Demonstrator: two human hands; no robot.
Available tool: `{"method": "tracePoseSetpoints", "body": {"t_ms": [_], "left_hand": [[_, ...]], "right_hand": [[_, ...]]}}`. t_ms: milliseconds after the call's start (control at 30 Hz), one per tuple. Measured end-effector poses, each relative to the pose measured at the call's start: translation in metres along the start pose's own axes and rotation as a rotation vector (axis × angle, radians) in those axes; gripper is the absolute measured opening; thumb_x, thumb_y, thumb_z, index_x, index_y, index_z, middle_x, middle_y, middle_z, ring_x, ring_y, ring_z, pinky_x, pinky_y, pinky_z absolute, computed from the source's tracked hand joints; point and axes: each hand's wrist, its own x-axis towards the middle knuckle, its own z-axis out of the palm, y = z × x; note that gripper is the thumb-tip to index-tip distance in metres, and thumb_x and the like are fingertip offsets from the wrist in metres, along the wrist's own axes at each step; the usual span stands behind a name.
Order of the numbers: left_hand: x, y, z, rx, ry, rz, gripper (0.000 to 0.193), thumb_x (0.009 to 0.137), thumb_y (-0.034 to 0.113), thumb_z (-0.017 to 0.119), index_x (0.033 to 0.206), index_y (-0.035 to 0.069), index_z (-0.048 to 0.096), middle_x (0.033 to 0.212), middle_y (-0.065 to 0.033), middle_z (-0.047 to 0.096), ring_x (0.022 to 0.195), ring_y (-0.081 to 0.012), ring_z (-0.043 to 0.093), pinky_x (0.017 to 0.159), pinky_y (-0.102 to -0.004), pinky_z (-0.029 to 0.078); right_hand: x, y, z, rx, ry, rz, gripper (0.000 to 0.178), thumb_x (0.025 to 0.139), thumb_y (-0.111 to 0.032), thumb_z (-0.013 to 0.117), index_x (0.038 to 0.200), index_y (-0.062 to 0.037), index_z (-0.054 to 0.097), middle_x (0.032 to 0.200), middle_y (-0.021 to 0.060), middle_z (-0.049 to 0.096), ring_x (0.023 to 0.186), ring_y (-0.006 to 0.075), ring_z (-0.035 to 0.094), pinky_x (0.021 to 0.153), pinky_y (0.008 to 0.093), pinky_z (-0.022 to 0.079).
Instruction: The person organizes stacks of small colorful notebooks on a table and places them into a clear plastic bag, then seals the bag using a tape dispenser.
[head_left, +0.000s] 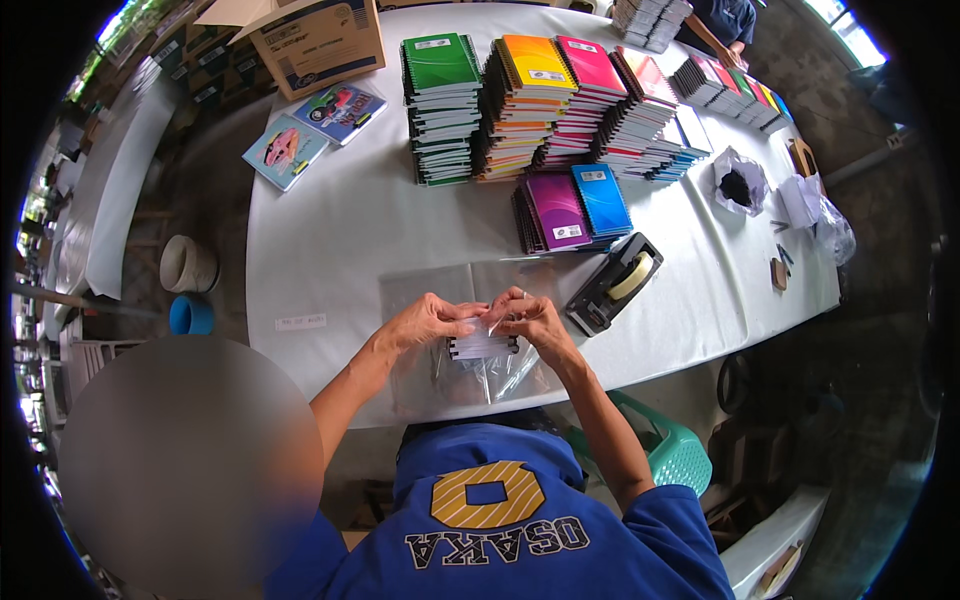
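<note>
At a white-covered table (345,225), facing stacks of ring-bound notebooks (580,125). Bending over a ring-bound bundle (484,347) on clear plastic (408,385) near its edge. Pinching plastic between the right hand's (532,322) thumb and fingertips; holding the left hand (432,320) curled over the bundle's far side — cannot tell with what grip. Could tear plastic on the binding loops (452,350) by pulling hard, or crease it through uneven tension — and could bump the tape dispenser (612,284) by swinging right.

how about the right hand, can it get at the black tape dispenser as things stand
Probably yes: the black tape dispenser stands just to the right of the right hand, nothing visible standing between them, though that hand seems busy pinching clear plastic.
</note>
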Motion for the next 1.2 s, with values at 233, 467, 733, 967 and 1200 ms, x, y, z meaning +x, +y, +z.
{"method": "tracePoseSetpoints", "body": {"t_ms": [233, 467, 733, 967, 1200], "left_hand": [[-0.007, 0.01, 0.007, 0.946, 0.046, 0.147, 0.05, 0.082, 0.03, 0.071, 0.124, 0.003, 0.061, 0.143, -0.0044, 0.048, 0.143, -0.0342, 0.021, 0.113, -0.0537, 0.02], [-0.042, 0.029, 0.04, 1.561, 0.12, 0.342, 0.077, 0.075, 0.041, 0.073, 0.14, 0.011, 0.044, 0.155, 0.0008, 0.026, 0.145, -0.036, 0.011, 0.11, -0.0621, 0.019], [-0.043, 0.009, 0.052, 1.749, 0.269, 0.472, 0.067, 0.074, 0.031, 0.075, 0.135, 0.013, 0.052, 0.148, 0.0024, 0.039, 0.143, -0.0312, 0.02, 0.112, -0.0603, 0.016], [-0.04, 0.014, 0.054, 1.715, 0.245, 0.488, 0.067, 0.073, 0.027, 0.076, 0.134, 0.013, 0.052, 0.145, 0.0034, 0.042, 0.142, -0.0326, 0.022, 0.112, -0.0605, 0.017], [-0.037, 0.013, 0.053, 1.706, 0.238, 0.527, 0.066, 0.075, 0.027, 0.074, 0.136, 0.012, 0.051, 0.145, 0.0034, 0.042, 0.142, -0.0327, 0.021, 0.111, -0.0609, 0.02]], "right_hand": [[-0.004, 0.004, 0.005, -0.257, 0.054, -0.233, 0.023, 0.071, 0.002, 0.068, 0.089, -0.0081, 0.076, 0.092, 0.0055, 0.06, 0.095, 0.0185, 0.058, 0.082, 0.029, 0.046], [-0.038, -0.022, 0.014, -1.188, -0.068, -0.358, 0.05, 0.072, -0.024, 0.073, 0.122, -0.0219, 0.065, 0.143, 0.0076, 0.044, 0.133, 0.0271, 0.036, 0.113, 0.0575, 0.013], [-0.059, 0.018, -0.032, -0.755, 0.724, -0.588, 0.022, 0.072, -0.012, 0.073, 0.094, -0.0098, 0.072, 0.127, 0.0111, 0.054, 0.125, 0.0309, 0.045, 0.104, 0.0456, 0.034], [-0.067, 0.052, -0.111, 0.13, 0.976, 0.268, 0.04, 0.077, -0.034, 0.078, 0.101, -0.0036, 0.07, 0.113, 0.0113, 0.062, 0.119, 0.0261, 0.049, 0.099, 0.0511, 0.035], [-0.052, 0.097, -0.073, 0.674, 1.129, -0.26, 0.049, 0.08, -0.022, 0.075, 0.121, -0.0017, 0.057, 0.117, 0.0066, 0.062, 0.122, 0.0158, 0.046, 0.11, 0.0512, 0.012]]}}
